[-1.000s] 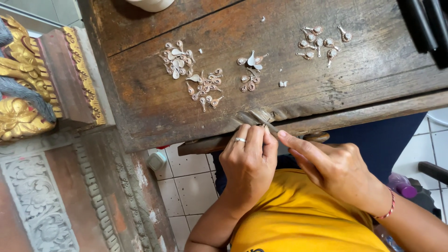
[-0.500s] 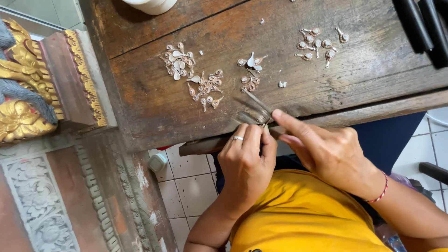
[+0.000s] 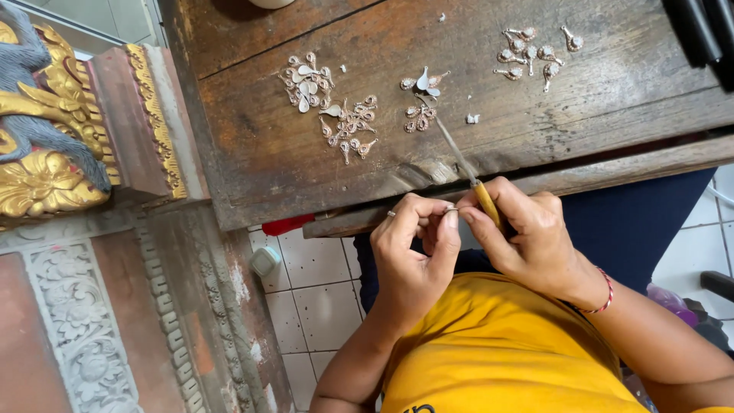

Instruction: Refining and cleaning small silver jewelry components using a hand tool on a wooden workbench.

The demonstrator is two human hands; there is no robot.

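Observation:
My right hand [image 3: 527, 237] grips a thin needle file [image 3: 459, 159] by its yellow handle, the metal tip pointing up over the worn wooden bench [image 3: 252, 145]. My left hand [image 3: 417, 252], with a ring on one finger, pinches a tiny metal piece [image 3: 449, 209] between thumb and fingertips, just left of the file's handle. Both hands are close together at the bench's near edge. Small silver filigree pieces lie on the bench in clusters: one group at the left [image 3: 306, 80], one beside it [image 3: 350, 126], one at the middle [image 3: 422, 99] and one at the right [image 3: 535, 53].
A carved gold and red ornament [image 3: 69, 138] stands at the left beside the bench. White floor tiles [image 3: 313, 283] show below, with a small round lid [image 3: 265, 260] on them. Dark tool handles [image 3: 703, 30] lie at the bench's top right corner.
The view has shifted and my hands sit slightly lower. The file has swung up, its tip now reaching toward the middle cluster, while my left fingers still pinch the small piece.

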